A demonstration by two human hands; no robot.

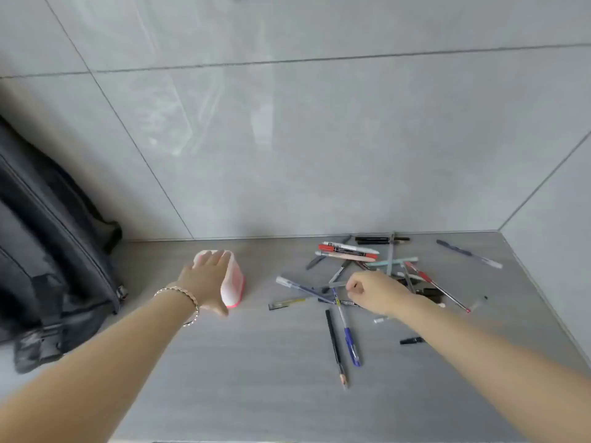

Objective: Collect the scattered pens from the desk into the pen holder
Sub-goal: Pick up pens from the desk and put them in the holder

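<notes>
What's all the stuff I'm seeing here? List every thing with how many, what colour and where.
pen holder: one, white and pink, left of the pens, under the left hand
pens: a scattered heap, too tangled to count; black, red, blue, grey and white; right part of the desk by the wall
blue pen: one, at the near edge of the heap
pencil: one, black, just left of the blue pen
bag: one, dark grey, far left
desk: one, grey
wall: pale grey tiles, behind the desk
bracelet: one, pale metal, left wrist
left hand: flat on the pen holder
right hand: curled over the heap
</notes>
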